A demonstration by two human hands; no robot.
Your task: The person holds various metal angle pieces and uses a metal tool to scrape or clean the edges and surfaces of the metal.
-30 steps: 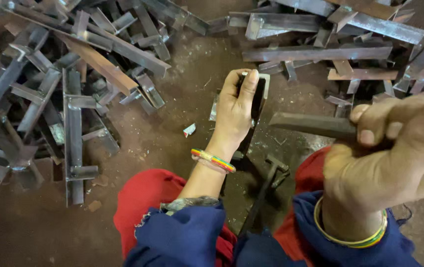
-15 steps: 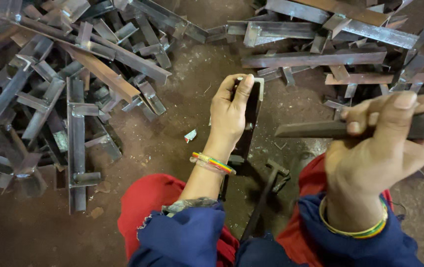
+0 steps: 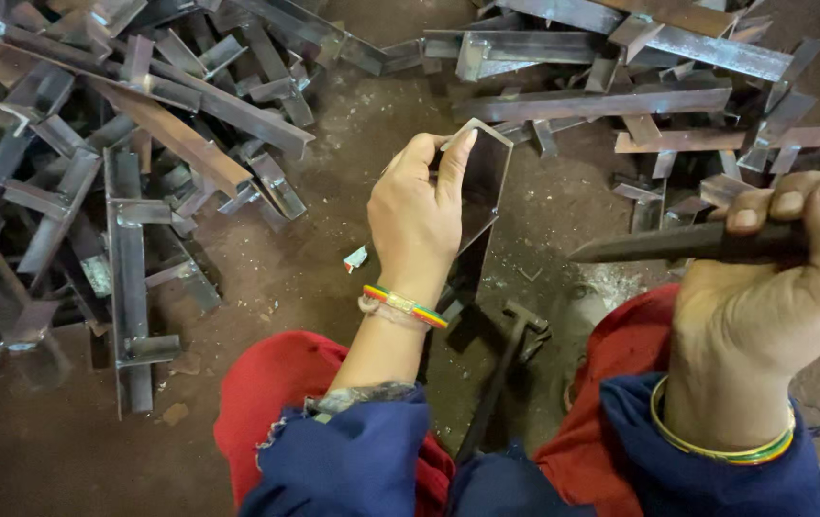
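— So what's the left hand (image 3: pixel 418 218) gripping?

— An angle-iron piece (image 3: pixel 480 182), thumb and fingers closed on its top edge, propped upright, probably to steady it.

— And the right hand (image 3: pixel 781 278)?

— Fisted around a dark chisel (image 3: pixel 687 241) pointing toward nine o'clock. It's risen and swung level since a second ago. A hammer (image 3: pixel 510 359) lies at six o'clock; scrap heaps (image 3: pixel 123 163) sit from ten to two.

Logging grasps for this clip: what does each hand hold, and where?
Left hand grips the dark angled steel piece by its upper edge. Right hand fists the dark pointed metal tool by its rear end.
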